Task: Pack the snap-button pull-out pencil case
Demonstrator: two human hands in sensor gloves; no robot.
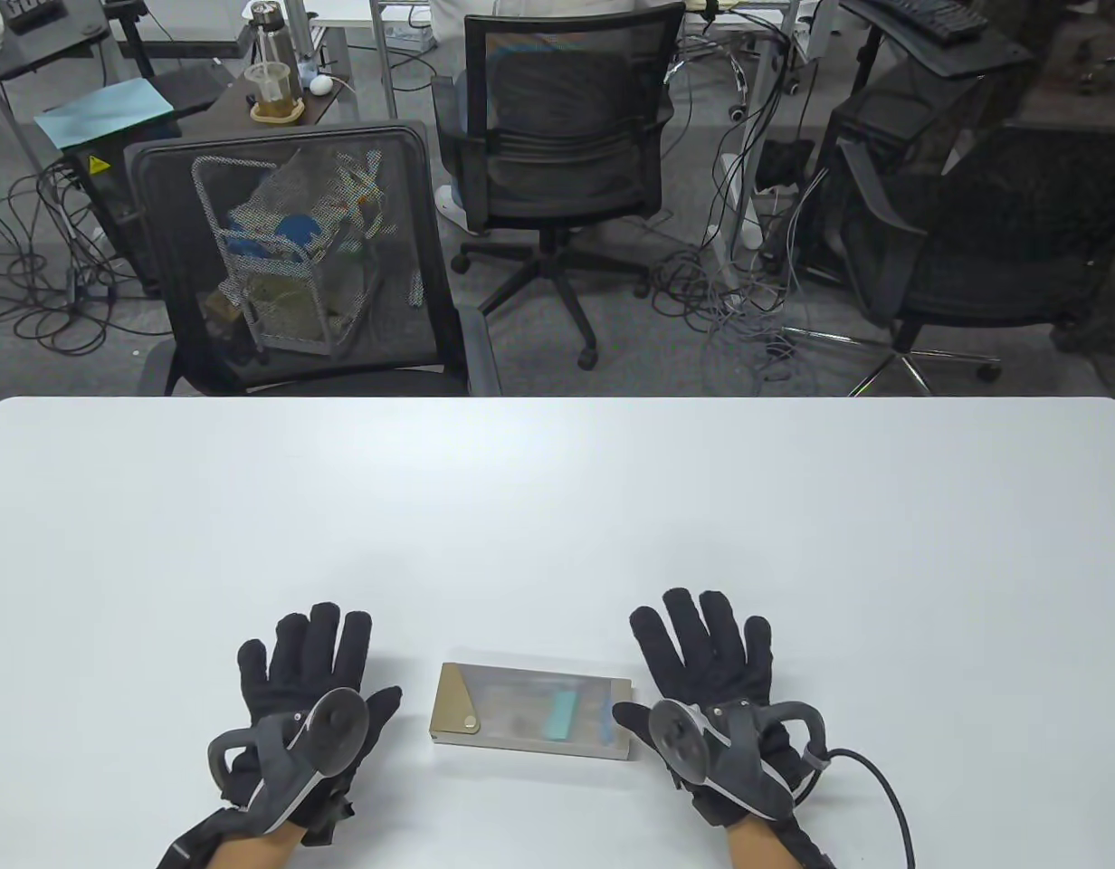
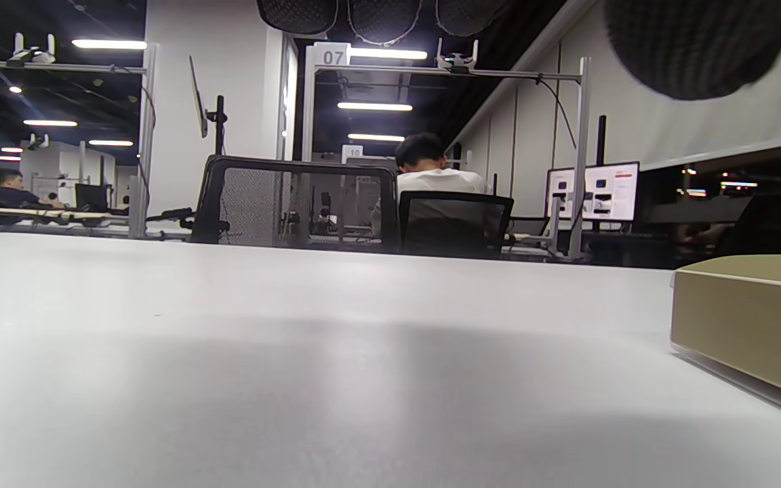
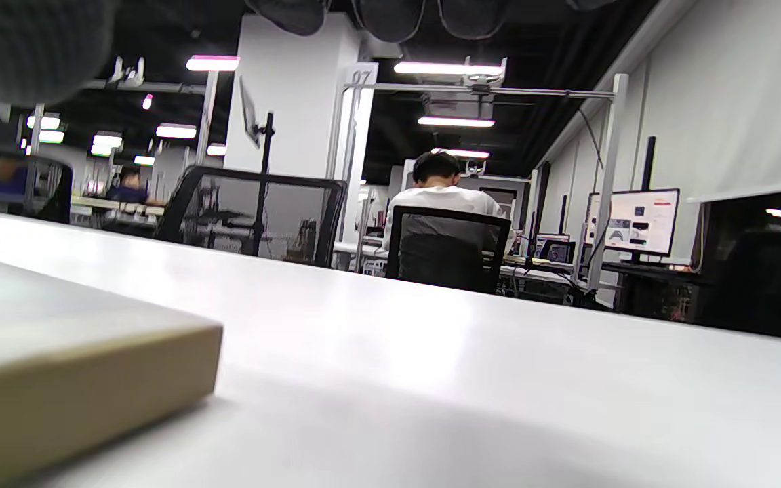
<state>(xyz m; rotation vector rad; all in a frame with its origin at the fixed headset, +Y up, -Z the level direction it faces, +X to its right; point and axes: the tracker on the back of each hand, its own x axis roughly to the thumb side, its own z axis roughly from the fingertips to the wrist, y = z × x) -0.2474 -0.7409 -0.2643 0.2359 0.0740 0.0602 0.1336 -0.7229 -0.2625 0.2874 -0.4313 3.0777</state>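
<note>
The pencil case [image 1: 531, 713] lies flat on the white table [image 1: 557, 507] near the front edge. It has a tan end with a snap button at its left and a frosted clear sleeve showing a teal item inside. My left hand [image 1: 315, 670] rests flat on the table to its left, fingers spread, holding nothing. My right hand [image 1: 702, 661] rests flat to its right, fingers spread, thumb close to the case's right end. The case's tan end shows in the left wrist view [image 2: 750, 325] and its other end in the right wrist view [image 3: 72, 366].
Black mesh office chairs [image 1: 295, 262] stand beyond the table's far edge. A cable [image 1: 874, 787] runs from my right hand's tracker toward the front right. The rest of the table top is bare white.
</note>
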